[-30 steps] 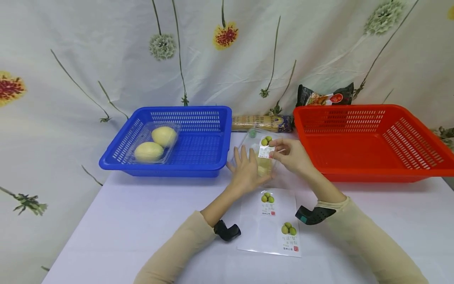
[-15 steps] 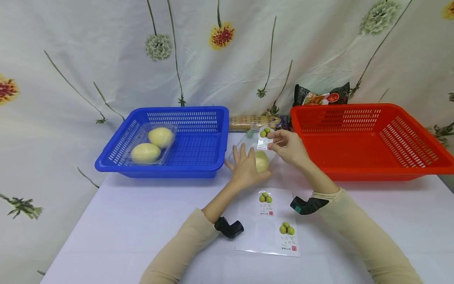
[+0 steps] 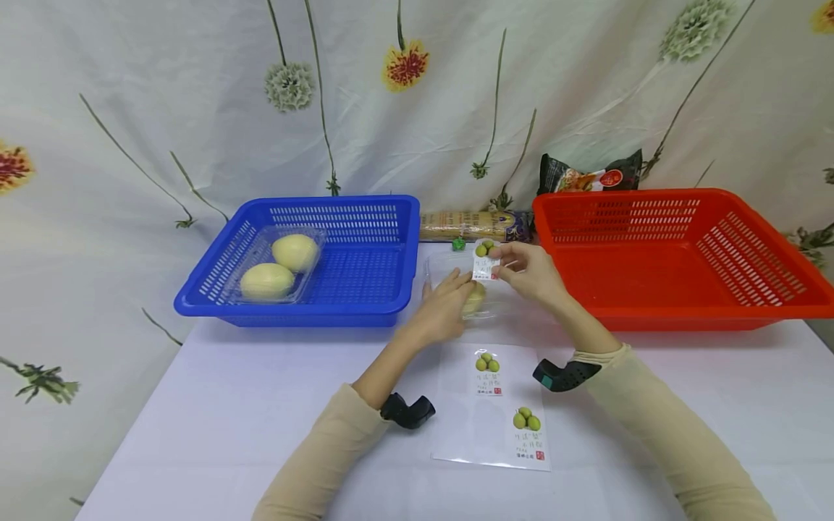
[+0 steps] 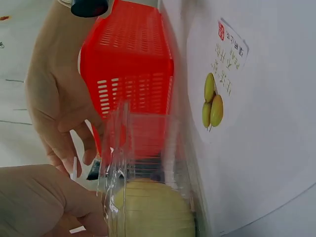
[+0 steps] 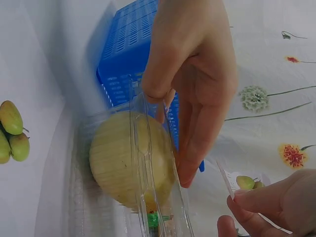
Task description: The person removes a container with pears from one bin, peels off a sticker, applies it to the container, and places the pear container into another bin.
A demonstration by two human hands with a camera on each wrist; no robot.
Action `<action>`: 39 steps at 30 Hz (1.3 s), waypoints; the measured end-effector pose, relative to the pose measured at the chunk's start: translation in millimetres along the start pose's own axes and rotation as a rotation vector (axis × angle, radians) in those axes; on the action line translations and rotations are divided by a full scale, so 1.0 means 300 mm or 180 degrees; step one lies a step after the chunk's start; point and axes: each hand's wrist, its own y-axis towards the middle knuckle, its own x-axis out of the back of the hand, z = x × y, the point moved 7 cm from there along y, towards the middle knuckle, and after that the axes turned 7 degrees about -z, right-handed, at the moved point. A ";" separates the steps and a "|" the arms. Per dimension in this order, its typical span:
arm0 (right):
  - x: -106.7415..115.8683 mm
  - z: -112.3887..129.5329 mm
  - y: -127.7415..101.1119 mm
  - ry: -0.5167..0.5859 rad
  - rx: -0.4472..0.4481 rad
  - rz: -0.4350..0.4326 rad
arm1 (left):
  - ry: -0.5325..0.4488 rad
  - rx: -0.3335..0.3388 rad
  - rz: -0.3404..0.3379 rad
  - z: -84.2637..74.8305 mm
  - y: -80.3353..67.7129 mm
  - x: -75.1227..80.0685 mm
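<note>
My left hand (image 3: pixel 439 315) lies over a clear plastic clamshell box (image 3: pixel 446 262), its fingers across the lid. In the right wrist view its thumb is bent at the box's rim (image 5: pixel 136 148). A pale yellow melon (image 5: pixel 116 153) shows inside the box. Above the far right part of the lid, my right hand (image 3: pixel 531 275) pinches a small white sticker (image 3: pixel 483 269) printed with green fruit and writing. Closer to me lies a glossy sheet (image 3: pixel 482 434) bearing two more such stickers.
On the left stands a blue basket (image 3: pixel 365 268) holding a clear box with two yellow melons (image 3: pixel 267 281). A red basket (image 3: pixel 651 282) is on the right. Behind lie a noodle packet (image 3: pixel 462 226) and a black food bag (image 3: pixel 589 177), against a flowered cloth backdrop (image 3: pixel 215 94).
My left hand's spread fingers have drawn together on the box, which has turned from a slant to nearly square. The right hand first lifted the sticker slightly, then lowered it a little.
</note>
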 end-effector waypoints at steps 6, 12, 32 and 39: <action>-0.013 -0.008 0.004 -0.0006 -0.0010 0.0005 | -0.0056 -0.0132 -0.0276 0.004 -0.012 0.024; -0.023 -0.016 0.009 -0.0039 0.0060 0.0052 | -0.0422 -0.0057 -0.0818 0.015 -0.008 0.061; -0.052 -0.019 -0.008 -0.0169 0.0512 0.0242 | -0.0951 -0.0067 -0.1536 0.037 0.039 0.069; -0.060 -0.014 -0.010 -0.0347 0.0655 0.0127 | -0.1010 -0.0011 -0.1617 0.043 0.036 0.073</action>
